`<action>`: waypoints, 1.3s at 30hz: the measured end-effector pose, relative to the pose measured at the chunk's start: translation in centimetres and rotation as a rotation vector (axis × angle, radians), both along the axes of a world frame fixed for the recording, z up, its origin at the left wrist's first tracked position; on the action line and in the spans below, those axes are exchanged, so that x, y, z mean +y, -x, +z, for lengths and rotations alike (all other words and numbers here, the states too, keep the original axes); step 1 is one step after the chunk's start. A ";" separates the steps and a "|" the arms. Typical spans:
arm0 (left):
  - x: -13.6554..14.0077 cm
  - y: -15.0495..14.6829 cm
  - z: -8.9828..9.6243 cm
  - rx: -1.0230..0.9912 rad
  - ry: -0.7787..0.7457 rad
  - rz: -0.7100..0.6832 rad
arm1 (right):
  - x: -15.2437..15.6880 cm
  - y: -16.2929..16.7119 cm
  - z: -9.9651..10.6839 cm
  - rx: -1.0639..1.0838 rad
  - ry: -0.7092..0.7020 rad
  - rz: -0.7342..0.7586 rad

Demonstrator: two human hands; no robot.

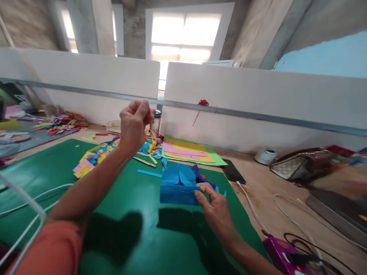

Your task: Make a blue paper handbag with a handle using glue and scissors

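Observation:
My right hand [215, 206] pinches the right edge of a folded blue felt piece [179, 194], held above the green mat [126, 217]. Two rounded flaps with a slit between them stand up at the top of this piece. High to the left is my left hand [134, 120], its fingers closed in a pinch. Whatever sits between those fingertips is too small to make out. Behind the felt lie a thin blue strip [149, 173], a yellow cutter or pencil-like tool [145, 162] and a dark blue scrap [200, 176].
Stacked coloured sheets [189, 151] lie at the mat's back edge, beside a black phone [233, 171]. Colourful scraps [100, 154] fill the back left. A handbag [298, 164], a white roll [265, 156], cables and a purple device [286, 256] are on the right. A white partition [243, 91] runs behind.

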State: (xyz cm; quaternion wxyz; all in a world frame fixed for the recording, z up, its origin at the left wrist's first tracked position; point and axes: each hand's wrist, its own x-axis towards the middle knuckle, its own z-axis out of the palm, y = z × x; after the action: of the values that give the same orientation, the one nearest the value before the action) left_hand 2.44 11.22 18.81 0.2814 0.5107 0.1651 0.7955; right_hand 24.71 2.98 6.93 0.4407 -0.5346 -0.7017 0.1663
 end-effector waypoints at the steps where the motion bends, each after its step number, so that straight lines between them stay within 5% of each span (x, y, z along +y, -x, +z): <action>1: -0.2 -0.8 1.1 -0.071 -0.040 -0.032 | -0.1 0.0 0.0 0.003 -0.003 0.004; 3: -1.1 -2.7 2.4 -0.139 -0.096 -0.102 | -0.4 -0.2 -0.1 0.007 -0.016 0.002; 6: -2.7 -5.6 1.5 0.043 -0.111 -0.232 | -0.7 -0.7 -0.4 -0.001 -0.080 -0.018; 10: -3.4 -6.5 -3.0 0.394 -0.005 -0.263 | -0.9 -1.7 -0.6 -0.003 -0.190 -0.022; 15: -3.1 -3.1 -8.5 0.532 0.336 -0.176 | -1.0 -1.8 -1.0 0.057 -0.220 0.063; 20: -4.1 -0.9 -12.1 0.711 0.681 -0.524 | -0.5 -1.1 -0.9 0.038 -0.104 0.118; 28: -3.6 -1.7 -15.2 0.382 1.156 -1.056 | 1.2 -0.7 0.6 -0.165 0.326 0.351; 34: -3.7 -1.4 -15.5 0.625 1.037 -1.051 | 2.7 1.2 1.7 -0.480 0.272 0.621; 39: -4.1 -1.3 -15.4 0.889 0.928 -0.997 | 3.3 4.0 1.6 -0.526 0.216 0.628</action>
State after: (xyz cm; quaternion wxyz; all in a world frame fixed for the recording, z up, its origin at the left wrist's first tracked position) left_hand 3.75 7.13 3.41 0.6937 0.6236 0.3277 0.1502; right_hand 20.75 6.24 8.54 0.1160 -0.3621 -0.8976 0.2228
